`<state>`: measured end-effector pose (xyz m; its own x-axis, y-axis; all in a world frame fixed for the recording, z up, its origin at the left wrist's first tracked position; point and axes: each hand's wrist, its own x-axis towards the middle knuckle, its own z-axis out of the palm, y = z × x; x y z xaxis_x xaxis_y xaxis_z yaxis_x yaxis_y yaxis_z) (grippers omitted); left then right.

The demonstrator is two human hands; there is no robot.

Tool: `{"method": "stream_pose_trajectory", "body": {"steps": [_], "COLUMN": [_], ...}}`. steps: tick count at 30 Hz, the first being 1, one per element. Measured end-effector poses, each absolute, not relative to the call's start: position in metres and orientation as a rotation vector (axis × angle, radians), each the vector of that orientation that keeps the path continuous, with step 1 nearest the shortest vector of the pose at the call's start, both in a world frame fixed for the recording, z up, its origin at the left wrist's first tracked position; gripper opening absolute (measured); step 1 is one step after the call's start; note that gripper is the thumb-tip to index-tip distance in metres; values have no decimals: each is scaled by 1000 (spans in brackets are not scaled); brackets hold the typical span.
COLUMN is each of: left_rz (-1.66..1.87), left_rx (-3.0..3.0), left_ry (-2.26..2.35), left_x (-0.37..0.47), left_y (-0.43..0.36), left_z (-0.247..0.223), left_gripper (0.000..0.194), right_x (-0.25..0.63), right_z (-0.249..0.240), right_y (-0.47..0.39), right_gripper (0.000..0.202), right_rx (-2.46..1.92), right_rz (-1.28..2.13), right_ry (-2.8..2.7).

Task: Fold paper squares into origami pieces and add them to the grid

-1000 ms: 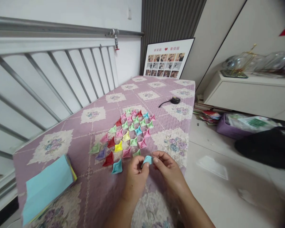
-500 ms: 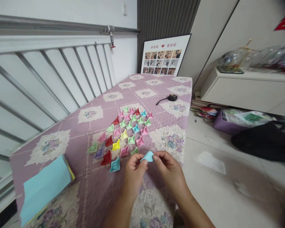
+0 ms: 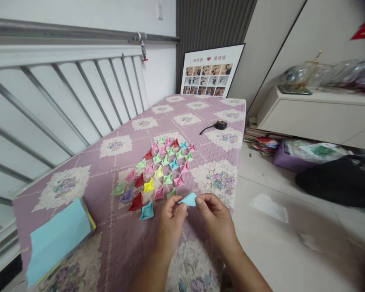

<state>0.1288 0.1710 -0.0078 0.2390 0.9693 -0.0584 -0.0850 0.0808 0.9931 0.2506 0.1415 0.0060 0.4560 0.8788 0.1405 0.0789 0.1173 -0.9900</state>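
Note:
A small folded piece of light-blue paper [image 3: 189, 199] is pinched between both hands above the near part of the table. My left hand [image 3: 174, 215] grips its left corner with thumb and fingers. The right corner sits between the thumb and fingers of my right hand [image 3: 214, 211]. Just beyond my hands, several rows of small folded paper boats [image 3: 158, 172] in pink, green, red, yellow, blue and purple lie on the cloth. The closest to my left hand are a blue one [image 3: 147, 210] and a partly covered green one [image 3: 171, 194].
A stack of coloured paper [image 3: 61, 239], blue on top, lies at the left on the flowered tablecloth [image 3: 121, 140]. Farther back is a black round object with a strap [image 3: 220, 125]. A radiator [image 3: 63, 101] runs along the left, and a photo board [image 3: 211, 71] leans behind.
The folded blue paper has turned slightly in my fingers and now shows a wider, smoother face. Both hands stay in nearly the same place.

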Motion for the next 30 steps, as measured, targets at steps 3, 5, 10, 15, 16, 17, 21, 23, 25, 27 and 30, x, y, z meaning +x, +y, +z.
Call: {"method": "stream_pose_trajectory", "body": {"steps": [3, 5, 10, 15, 16, 17, 21, 23, 25, 27, 30], "left_rz": [1008, 1001, 1006, 1028, 1028, 1030, 1053, 1059, 1063, 1063, 1064], "left_rx": [1224, 1230, 1236, 1292, 1297, 1299, 1295, 1292, 1279, 1272, 1273], "left_ry": [1009, 1016, 1044, 1018, 1016, 1016, 1000, 982, 961, 936, 920], "left_x": [128, 128, 128, 126, 126, 125, 125, 124, 124, 124, 124], "left_y": [172, 173, 175, 175, 175, 175, 175, 175, 176, 176, 176], "left_z": [-8, -9, -11, -10, -10, -9, -9, -9, -9, -9, -9], "left_gripper": [17, 15, 14, 16, 16, 16, 16, 15, 14, 13, 13], "right_x": [249, 247, 244, 247, 248, 249, 253, 255, 256, 256, 257], "right_z": [7, 7, 5, 9, 10, 11, 13, 12, 12, 12, 12], "right_y": [141, 140, 141, 139, 139, 138, 136, 136, 136, 135, 134], "right_gripper": [21, 21, 21, 23, 21, 20, 17, 15, 14, 13, 12], "right_rx": [-1309, -1289, -1274, -1273, -1272, -1272, -1279, -1268, -1259, -1253, -1236], "right_rz": [773, 793, 794, 800, 796, 787, 720, 695, 682, 679, 677], "right_ry": [-955, -976, -959, -984, -1006, -1029, -1096, -1119, -1151, -1184, -1211]}}
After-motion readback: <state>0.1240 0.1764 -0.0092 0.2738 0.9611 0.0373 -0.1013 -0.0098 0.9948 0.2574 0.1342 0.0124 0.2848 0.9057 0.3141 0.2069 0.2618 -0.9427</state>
